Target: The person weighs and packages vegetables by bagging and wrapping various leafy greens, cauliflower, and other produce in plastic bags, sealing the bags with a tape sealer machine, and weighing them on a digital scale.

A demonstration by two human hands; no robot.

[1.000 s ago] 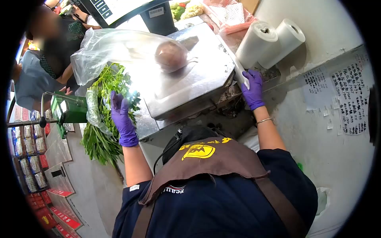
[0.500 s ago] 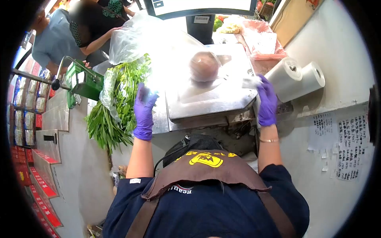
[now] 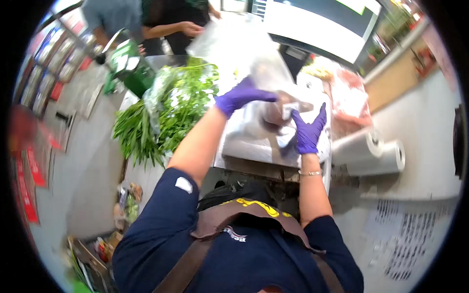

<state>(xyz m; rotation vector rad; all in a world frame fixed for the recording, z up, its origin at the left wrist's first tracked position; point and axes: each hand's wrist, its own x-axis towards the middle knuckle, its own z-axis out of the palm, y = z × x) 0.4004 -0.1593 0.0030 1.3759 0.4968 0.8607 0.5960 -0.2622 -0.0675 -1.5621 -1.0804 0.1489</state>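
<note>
A round brownish item point(image 3: 274, 115) in a clear plastic bag lies on the metal scale plate point(image 3: 249, 155), blurred by motion. The bag's loose upper part point(image 3: 268, 71) rises behind it. My left hand point(image 3: 244, 96), in a purple glove, reaches across from the left with its fingers stretched out against the bag. On the right side of the item is my right hand point(image 3: 309, 131), also gloved in purple, thumb and fingers spread apart. A white piece, perhaps a label, shows near the right thumb.
Leafy greens point(image 3: 178, 110) partly in plastic lie left of the scale, by a green container point(image 3: 129, 68). Rolls of plastic bags point(image 3: 376, 158) stand at right. A monitor point(image 3: 317, 24) is at the back. Another person's hand point(image 3: 191, 29) is across the counter.
My left hand has moved right from beside the greens to the bagged item. My right hand has come inward from the scale's right edge. The view has turned and shifted.
</note>
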